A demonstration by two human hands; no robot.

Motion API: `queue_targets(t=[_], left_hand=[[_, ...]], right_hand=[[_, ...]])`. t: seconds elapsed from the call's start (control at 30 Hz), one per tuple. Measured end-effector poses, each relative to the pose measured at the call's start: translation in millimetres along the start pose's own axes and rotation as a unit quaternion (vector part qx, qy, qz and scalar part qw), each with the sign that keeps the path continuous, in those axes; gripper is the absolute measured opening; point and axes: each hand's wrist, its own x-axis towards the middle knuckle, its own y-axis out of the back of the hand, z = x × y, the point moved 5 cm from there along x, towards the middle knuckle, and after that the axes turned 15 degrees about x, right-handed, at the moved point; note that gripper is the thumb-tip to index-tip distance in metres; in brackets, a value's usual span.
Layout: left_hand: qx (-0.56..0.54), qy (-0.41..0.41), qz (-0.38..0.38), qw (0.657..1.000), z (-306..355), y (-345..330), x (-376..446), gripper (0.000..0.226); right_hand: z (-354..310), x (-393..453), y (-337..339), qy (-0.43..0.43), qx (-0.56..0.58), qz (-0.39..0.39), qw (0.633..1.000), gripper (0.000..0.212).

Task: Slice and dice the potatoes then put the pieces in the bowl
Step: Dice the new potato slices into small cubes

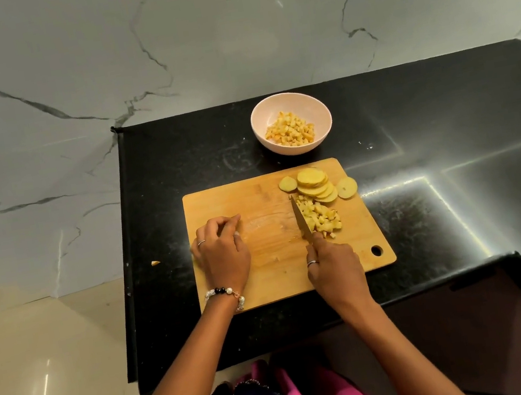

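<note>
The right hand [332, 270] grips the knife [301, 221], its blade touching the diced potato pile [322, 217] beyond the fingers. The left hand [221, 251] rests loosely curled, holding nothing. Sweep pieces together before lifting them to the bowl [291, 124]

We find no text, label, brand or number that can be read anywhere here (the cutting board [264, 266], the bowl [289, 112] beyond it and the dark bench [430, 219] all show plain, unmarked surfaces).
</note>
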Motion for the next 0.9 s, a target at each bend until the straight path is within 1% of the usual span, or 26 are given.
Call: queue_targets(t=[0.1, 0.2, 0.23, 0.3, 0.4, 0.47, 0.53, 0.63, 0.73, 0.8, 0.87, 0.9], left_hand=[[0.027, 0.025, -0.004, 0.999, 6, -1, 2, 0.029], [0.044, 0.073, -0.032, 0.996, 20, 0, 8, 0.030], [0.040, 0.064, -0.044, 0.996, 29, -1, 12, 0.030], [0.015, 0.001, -0.070, 0.997, 50, -7, 22, 0.031], [-0.021, -0.092, -0.108, 0.990, 80, -20, 43, 0.031], [-0.027, -0.114, -0.131, 0.984, 91, -30, 59, 0.030], [0.000, -0.135, -0.171, 0.976, 99, -39, 73, 0.030], [0.062, -0.177, -0.215, 0.959, 109, -45, 83, 0.039], [0.101, -0.206, -0.223, 0.947, 114, -43, 89, 0.042], [0.110, -0.228, -0.218, 0.942, 118, -39, 91, 0.034], [0.101, -0.232, -0.204, 0.946, 118, -36, 93, 0.029], [0.087, -0.219, -0.194, 0.952, 115, -33, 94, 0.028]], right_hand=[[1, 2, 20, 0.017, 0.081, 0.031, 0.996, 0.039], [10, 4, 33, -0.020, 0.161, 0.049, 0.986, 0.037], [15, 6, 36, -0.039, 0.186, 0.051, 0.980, 0.037], [22, 8, 42, -0.061, 0.213, 0.060, 0.973, 0.039], [23, 8, 49, -0.049, 0.213, 0.074, 0.973, 0.038], [24, 9, 53, -0.041, 0.210, 0.080, 0.973, 0.036], [26, 11, 53, -0.037, 0.208, 0.082, 0.974, 0.037], [28, 11, 54, -0.029, 0.204, 0.085, 0.975, 0.037], [25, 9, 56, -0.015, 0.195, 0.092, 0.976, 0.036], [24, 9, 56, -0.009, 0.200, 0.095, 0.975, 0.035], [23, 10, 55, -0.004, 0.205, 0.097, 0.974, 0.036], [23, 11, 54, -0.002, 0.210, 0.097, 0.973, 0.036]])
